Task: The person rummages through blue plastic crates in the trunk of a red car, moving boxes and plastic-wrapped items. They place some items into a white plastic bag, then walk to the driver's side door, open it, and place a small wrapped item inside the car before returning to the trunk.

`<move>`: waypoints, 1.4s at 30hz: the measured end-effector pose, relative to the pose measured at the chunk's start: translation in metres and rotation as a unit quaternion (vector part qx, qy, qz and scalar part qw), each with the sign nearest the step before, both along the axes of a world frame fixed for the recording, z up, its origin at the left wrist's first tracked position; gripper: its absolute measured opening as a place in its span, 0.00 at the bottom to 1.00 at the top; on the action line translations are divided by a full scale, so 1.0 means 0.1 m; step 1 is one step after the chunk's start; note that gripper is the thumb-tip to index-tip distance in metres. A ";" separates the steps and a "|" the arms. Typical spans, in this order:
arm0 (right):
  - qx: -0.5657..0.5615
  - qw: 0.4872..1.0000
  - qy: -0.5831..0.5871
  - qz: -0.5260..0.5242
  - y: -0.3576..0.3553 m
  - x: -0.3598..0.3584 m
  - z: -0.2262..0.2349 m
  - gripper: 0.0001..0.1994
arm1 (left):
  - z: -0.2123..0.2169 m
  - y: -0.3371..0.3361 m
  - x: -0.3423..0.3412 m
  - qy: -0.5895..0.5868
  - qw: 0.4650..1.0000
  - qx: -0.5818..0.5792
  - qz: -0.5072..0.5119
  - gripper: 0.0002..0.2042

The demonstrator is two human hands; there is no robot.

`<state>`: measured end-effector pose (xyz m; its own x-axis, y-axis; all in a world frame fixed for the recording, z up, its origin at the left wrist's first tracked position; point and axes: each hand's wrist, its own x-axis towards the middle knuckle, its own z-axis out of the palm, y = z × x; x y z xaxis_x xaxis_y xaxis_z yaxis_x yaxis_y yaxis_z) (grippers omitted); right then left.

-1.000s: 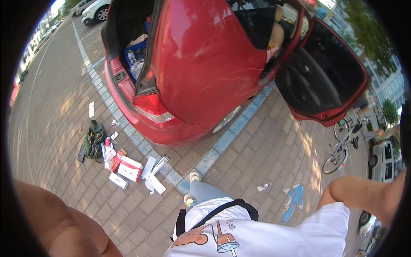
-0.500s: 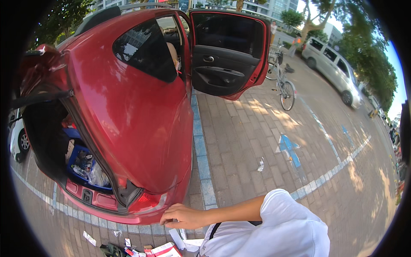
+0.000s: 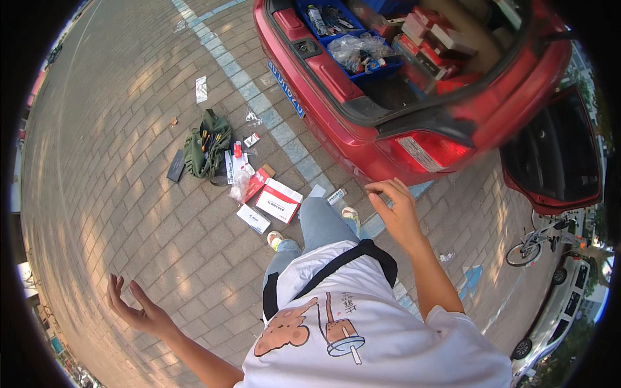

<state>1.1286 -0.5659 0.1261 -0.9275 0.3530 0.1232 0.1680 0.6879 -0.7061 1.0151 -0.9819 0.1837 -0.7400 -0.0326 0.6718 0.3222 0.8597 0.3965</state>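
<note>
Both hands' fingers (image 3: 388, 189) spread, empty; red-and-white flat box (image 3: 278, 200) on paving left of right hand (image 3: 398, 213), beyond left hand (image 3: 139, 310).

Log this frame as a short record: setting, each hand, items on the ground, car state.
setting: brick paving behind a red car
left hand: open, empty, held out to the side
right hand: empty, fingers curled, near the tail light
ground items: green tool bag, red and white boxes, scattered small packages
car state: boot open, blue crate and boxes inside
</note>
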 end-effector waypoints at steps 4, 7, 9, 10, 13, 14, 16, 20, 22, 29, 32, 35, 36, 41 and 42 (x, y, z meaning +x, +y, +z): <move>-0.048 0.998 0.012 -0.042 -0.27 -0.55 -0.04 0.07 | -0.27 -0.84 -0.06 -0.058 0.994 -0.007 0.090 0.15; -0.035 0.995 0.012 -0.094 -0.27 -0.92 -0.12 0.07 | -0.56 -0.75 -0.46 -0.075 0.993 0.020 0.085 0.15; -0.036 0.994 0.009 -0.103 -0.28 -1.26 -0.20 0.07 | -0.63 -0.76 -0.74 -0.084 0.993 0.001 0.078 0.14; -0.023 0.994 0.003 -0.104 -0.27 -1.45 -0.22 0.07 | -0.68 -0.74 -0.91 -0.090 0.993 -0.004 0.075 0.14; 0.008 0.996 0.001 -0.087 0.15 -2.23 -0.58 0.07 | -0.92 -0.48 -1.59 -0.108 0.990 0.010 0.094 0.14; -0.006 0.996 0.000 -0.091 0.32 -2.53 -0.69 0.06 | -0.94 -0.41 -1.81 -0.118 0.987 0.012 0.109 0.13; 0.000 0.993 0.006 -0.119 0.82 -3.18 -0.85 0.07 | -1.13 -0.08 -2.40 -0.122 0.987 -0.010 0.105 0.13; -0.021 0.979 -0.002 -0.203 2.11 -4.39 -1.45 0.08 | -1.59 1.13 -3.85 -0.176 0.982 -0.014 0.065 0.13; -0.026 0.977 -0.039 -0.208 2.62 -4.98 -1.82 0.09 | -1.90 2.00 -4.66 -0.217 0.976 0.006 -0.012 0.13; -0.024 0.946 -0.135 -0.294 3.85 -5.61 -2.32 0.13 | -2.20 4.52 -6.58 -0.293 0.932 0.011 -0.212 0.13; -0.161 0.893 -0.119 -0.404 4.36 -5.68 -2.59 0.25 | -2.23 5.29 -7.05 -0.304 0.909 -0.030 -0.283 0.14; -0.401 0.731 0.000 -0.552 4.93 -6.07 -2.70 0.37 | -2.30 6.17 -7.43 -0.348 0.863 -0.044 -0.363 0.14; -0.465 0.691 0.035 -0.552 5.16 -6.19 -2.74 0.44 | -2.38 6.43 -7.55 -0.348 0.846 -0.083 -0.396 0.15; -0.450 0.713 0.029 -0.537 6.01 -6.97 -3.34 0.27 | -3.03 8.10 -7.76 -0.577 0.646 -0.035 -0.498 0.23; -0.440 0.800 0.022 -0.406 5.98 -7.23 -3.48 0.21 | -3.30 8.39 -7.81 -0.619 0.600 -0.025 -0.506 0.25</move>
<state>0.4058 0.0323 -0.2223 -0.3500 0.8050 -0.4790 0.2689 -0.4034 -0.8746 0.2340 -0.1426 -0.1463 -0.2971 0.8522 -0.4306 0.1748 0.4919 0.8529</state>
